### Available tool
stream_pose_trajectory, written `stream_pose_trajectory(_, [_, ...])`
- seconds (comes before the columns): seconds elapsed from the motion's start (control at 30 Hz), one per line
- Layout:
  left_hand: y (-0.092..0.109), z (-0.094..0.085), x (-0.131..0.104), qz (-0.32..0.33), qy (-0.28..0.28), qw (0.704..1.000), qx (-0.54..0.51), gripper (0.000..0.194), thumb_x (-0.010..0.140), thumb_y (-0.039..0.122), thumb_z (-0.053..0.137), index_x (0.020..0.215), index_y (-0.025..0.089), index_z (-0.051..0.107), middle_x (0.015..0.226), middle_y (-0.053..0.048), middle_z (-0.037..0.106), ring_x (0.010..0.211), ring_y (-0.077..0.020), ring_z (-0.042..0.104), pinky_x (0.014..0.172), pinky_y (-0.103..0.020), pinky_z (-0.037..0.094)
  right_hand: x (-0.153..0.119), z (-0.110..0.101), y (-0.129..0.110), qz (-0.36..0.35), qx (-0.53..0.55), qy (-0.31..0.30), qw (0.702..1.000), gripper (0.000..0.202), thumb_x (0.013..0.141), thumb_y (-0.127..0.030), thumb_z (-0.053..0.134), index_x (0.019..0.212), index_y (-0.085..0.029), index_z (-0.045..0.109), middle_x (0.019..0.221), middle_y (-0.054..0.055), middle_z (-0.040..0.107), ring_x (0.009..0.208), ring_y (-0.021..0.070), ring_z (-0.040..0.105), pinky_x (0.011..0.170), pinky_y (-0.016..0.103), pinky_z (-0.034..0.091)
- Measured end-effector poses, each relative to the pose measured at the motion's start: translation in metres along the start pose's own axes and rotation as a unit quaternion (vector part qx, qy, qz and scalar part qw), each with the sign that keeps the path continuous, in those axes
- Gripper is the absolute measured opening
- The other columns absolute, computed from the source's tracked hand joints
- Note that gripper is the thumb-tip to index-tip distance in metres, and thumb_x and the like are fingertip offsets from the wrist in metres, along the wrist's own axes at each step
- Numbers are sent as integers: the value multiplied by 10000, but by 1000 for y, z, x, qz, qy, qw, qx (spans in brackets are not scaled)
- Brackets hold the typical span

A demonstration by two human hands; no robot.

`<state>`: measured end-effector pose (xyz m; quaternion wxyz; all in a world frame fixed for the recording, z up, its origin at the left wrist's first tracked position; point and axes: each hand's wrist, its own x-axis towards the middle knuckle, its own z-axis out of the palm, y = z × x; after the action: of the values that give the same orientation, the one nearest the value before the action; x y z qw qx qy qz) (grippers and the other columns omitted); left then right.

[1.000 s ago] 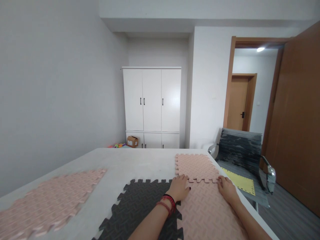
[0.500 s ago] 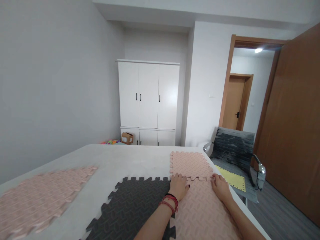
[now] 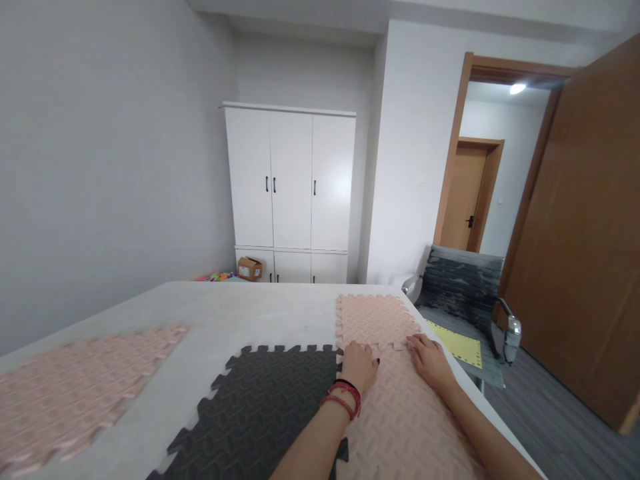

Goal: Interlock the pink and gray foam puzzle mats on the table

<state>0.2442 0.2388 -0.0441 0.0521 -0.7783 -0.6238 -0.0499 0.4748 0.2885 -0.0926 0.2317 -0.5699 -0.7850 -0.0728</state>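
Observation:
My left hand [image 3: 359,368], with red and black bands at the wrist, lies on the near pink foam mat tile [image 3: 395,427], close to its border with the dark grey foam mat tile [image 3: 260,407]. Its fingers reach the seam with the far pink foam mat tile [image 3: 373,317]. At the right part of that same seam, the fingertips of my right hand [image 3: 431,363] press down on the pink foam. Both hands are open, fingers lying on the tiles. Beneath my left hand and forearm, part of the grey tile's joint is hidden.
Another pink foam tile [image 3: 95,380] lies apart at the left of the white table [image 3: 210,307]. Beyond the right edge stands a grey chair [image 3: 463,280] with a yellow foam piece [image 3: 457,345] on its seat. A cardboard box [image 3: 249,268] is by the white cabinet [image 3: 293,180].
My right hand has shifted left along the seam, from the tile's outer edge inward. My left hand stays near the same corner, its fingers a little more bent. The view has tilted slightly down.

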Motion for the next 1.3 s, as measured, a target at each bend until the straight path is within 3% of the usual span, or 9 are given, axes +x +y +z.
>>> stream_pose_trajectory(0.13, [-2, -1, 2, 5, -3, 1000, 8, 386, 908, 448, 426, 1099, 150, 581, 1046, -78, 644, 1037, -218, 573, 874, -430, 453, 0, -4, -4, -5, 36, -20, 999, 372, 857, -234, 336, 1066, -220, 644, 1077, 55, 661, 1029, 192, 567, 958, 322, 342])
stream_pose_trajectory(0.4, [3, -2, 13, 0, -1, 1000, 22, 318, 895, 416, 481, 1002, 149, 616, 1042, -64, 643, 1012, -207, 584, 909, -455, 444, 1, -5, -4, 4, 53, -31, 998, 395, 804, -190, 360, 1033, -197, 682, 1016, 59, 691, 971, 171, 600, 903, 260, 395])
stream_pose_trajectory(0.63, [22, 4, 10, -1, 21, 1000, 1, 373, 900, 383, 465, 1221, 197, 511, 1087, -87, 611, 1032, -252, 564, 838, -461, 462, -1, -8, -7, 5, 47, -30, 998, 394, 811, -199, 366, 1085, -196, 649, 1060, 63, 668, 988, 181, 585, 913, 277, 392])
stream_pose_trajectory(0.8, [23, 6, 14, -6, 5, 1000, -6, 309, 892, 368, 474, 1142, 212, 568, 1097, -83, 592, 1059, -270, 537, 821, -465, 459, 0, -17, -14, -88, 39, -60, 994, 503, 789, -181, 394, 1269, -242, 531, 1211, 76, 574, 1116, 199, 504, 985, 329, 338])
stream_pose_trajectory(0.9, [21, 5, 15, -6, -2, 1000, -11, 311, 896, 369, 461, 1156, 232, 560, 1114, -79, 579, 1072, -272, 523, 812, -456, 458, 2, -17, -16, -127, 55, -75, 988, 466, 819, -198, 379, 1237, -293, 564, 1211, 59, 568, 1140, 195, 483, 997, 345, 325])
stream_pose_trajectory(1.2, [22, 2, 15, -14, -20, 1000, -20, 345, 891, 420, 446, 1165, 242, 555, 1136, -89, 562, 1091, -287, 501, 831, -472, 438, 3, -3, -9, -54, 75, -57, 994, 441, 819, -199, 380, 1193, -281, 598, 1259, 43, 549, 1159, 166, 485, 1002, 289, 330])
stream_pose_trajectory(1.3, [22, 1, 15, -18, -26, 999, -18, 355, 891, 422, 449, 1182, 240, 542, 1151, -85, 556, 1095, -282, 500, 830, -468, 442, 2, -4, -7, 42, 14, -14, 999, 452, 851, -219, 344, 1263, -183, 528, 1226, 91, 574, 1102, 180, 527, 962, 282, 354])
